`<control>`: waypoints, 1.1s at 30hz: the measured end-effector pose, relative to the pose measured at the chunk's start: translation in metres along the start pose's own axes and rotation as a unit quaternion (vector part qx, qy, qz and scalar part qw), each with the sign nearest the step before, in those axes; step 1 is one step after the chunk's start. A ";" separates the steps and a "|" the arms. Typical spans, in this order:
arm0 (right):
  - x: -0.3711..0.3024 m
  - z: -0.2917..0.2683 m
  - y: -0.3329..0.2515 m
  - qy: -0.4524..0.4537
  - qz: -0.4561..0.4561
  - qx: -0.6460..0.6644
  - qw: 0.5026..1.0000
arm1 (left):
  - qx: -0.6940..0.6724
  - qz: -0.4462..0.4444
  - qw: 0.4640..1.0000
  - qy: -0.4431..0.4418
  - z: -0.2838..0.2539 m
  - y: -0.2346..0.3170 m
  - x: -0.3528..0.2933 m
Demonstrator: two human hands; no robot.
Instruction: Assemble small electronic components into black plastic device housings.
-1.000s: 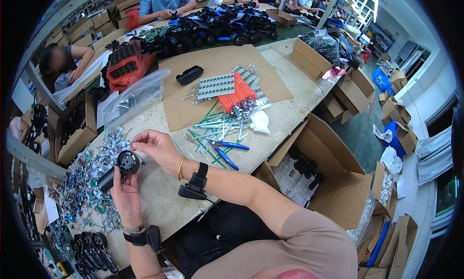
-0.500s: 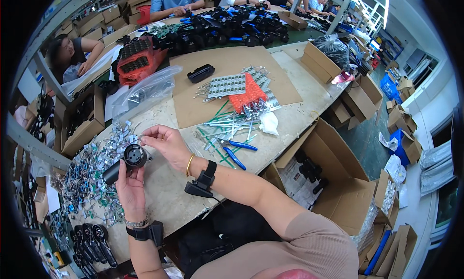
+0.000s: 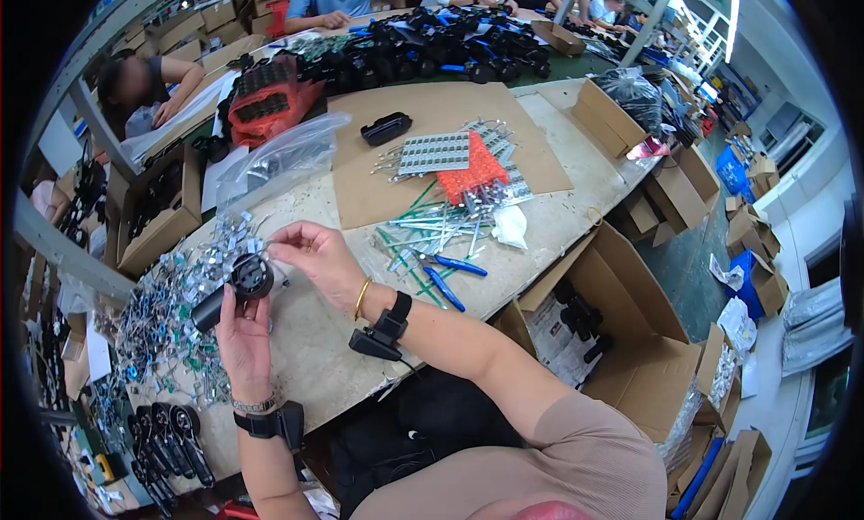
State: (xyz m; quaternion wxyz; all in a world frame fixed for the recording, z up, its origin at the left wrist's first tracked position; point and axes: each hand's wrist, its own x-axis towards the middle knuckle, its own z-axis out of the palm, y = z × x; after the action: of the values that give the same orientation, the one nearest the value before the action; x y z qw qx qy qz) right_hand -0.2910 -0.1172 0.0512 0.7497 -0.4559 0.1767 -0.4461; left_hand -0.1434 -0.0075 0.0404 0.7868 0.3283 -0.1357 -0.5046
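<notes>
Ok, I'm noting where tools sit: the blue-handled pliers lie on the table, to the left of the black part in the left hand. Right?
Not left: the blue-handled pliers lie on the table to the right of the black part in the left hand, as the head view shows.

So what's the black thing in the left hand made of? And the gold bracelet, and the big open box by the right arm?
Black thing: probably hard plastic, smooth with a soft sheen, though painted metal could look like that. Gold bracelet: likely metal, since it looks shiny and yellow. Big open box: cardboard, dull brown with folding flaps.
</notes>
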 end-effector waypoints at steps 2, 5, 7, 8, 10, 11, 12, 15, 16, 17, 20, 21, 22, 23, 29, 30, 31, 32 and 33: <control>0.007 -0.009 0.012 0.003 -0.017 0.015 1.000 | -0.010 -0.035 0.999 -0.005 0.002 0.004 0.000; 0.005 -0.015 -0.006 0.021 -0.037 -0.008 0.999 | -0.006 -0.039 0.999 -0.021 0.010 -0.003 0.009; 0.009 -0.016 -0.009 0.008 -0.047 -0.003 0.999 | -0.009 -0.035 0.999 -0.018 0.012 -0.002 0.013; 0.010 -0.022 -0.011 -0.001 -0.061 -0.024 0.998 | -0.014 -0.036 0.999 -0.019 0.017 -0.005 0.015; 0.010 -0.017 -0.004 -0.020 -0.046 -0.019 0.999 | -0.006 -0.019 1.000 0.002 0.010 0.000 0.010; 0.010 -0.015 -0.001 -0.024 -0.051 -0.026 0.998 | -0.002 -0.018 1.000 -0.002 0.008 0.002 0.009; 0.010 -0.013 0.000 -0.025 -0.059 -0.034 0.997 | 0.002 -0.017 1.000 -0.009 0.007 0.003 0.008; 0.007 -0.011 0.001 -0.026 -0.053 -0.045 0.997 | 0.006 -0.010 1.000 0.002 0.006 0.005 0.005; 0.006 -0.011 0.000 -0.023 -0.053 -0.052 0.997 | 0.007 -0.008 1.000 0.002 0.006 0.005 0.004; 0.005 -0.011 -0.001 -0.024 -0.052 -0.052 0.997 | 0.008 -0.008 1.000 0.004 0.007 0.005 0.004; 0.005 -0.011 -0.005 -0.021 -0.058 -0.075 0.995 | 0.005 -0.008 1.000 0.004 0.009 0.004 0.004; 0.005 -0.011 -0.006 -0.021 -0.058 -0.074 0.995 | 0.005 -0.007 1.000 0.004 0.009 0.004 0.003; 0.004 -0.010 -0.007 -0.022 -0.059 -0.081 0.995 | 0.010 -0.004 1.000 0.004 0.009 0.004 0.003; 0.003 -0.010 -0.007 -0.023 -0.060 -0.088 0.994 | 0.015 -0.001 1.000 0.004 0.009 0.004 0.003; 0.001 -0.006 -0.010 -0.048 -0.070 -0.099 0.991 | 0.026 0.005 1.000 0.005 0.012 0.005 0.003; 0.001 -0.006 -0.010 -0.051 -0.071 -0.102 0.991 | 0.024 0.002 1.000 0.008 0.013 0.005 0.003; 0.001 -0.006 -0.010 -0.054 -0.072 -0.105 0.990 | 0.020 -0.001 1.000 0.012 0.014 0.005 0.002; 0.001 -0.006 -0.010 -0.057 -0.072 -0.109 0.990 | 0.017 -0.003 1.000 0.015 0.014 0.006 0.002; 0.002 -0.006 -0.009 -0.058 -0.072 -0.108 0.990 | 0.018 -0.002 1.000 0.016 0.013 0.006 0.002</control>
State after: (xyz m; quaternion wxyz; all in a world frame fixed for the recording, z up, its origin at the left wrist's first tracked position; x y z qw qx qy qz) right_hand -0.2986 -0.1237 0.0557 0.6709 -0.5710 0.1466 -0.4499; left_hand -0.1448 -0.0128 0.0538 0.7820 0.3504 -0.1312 -0.4985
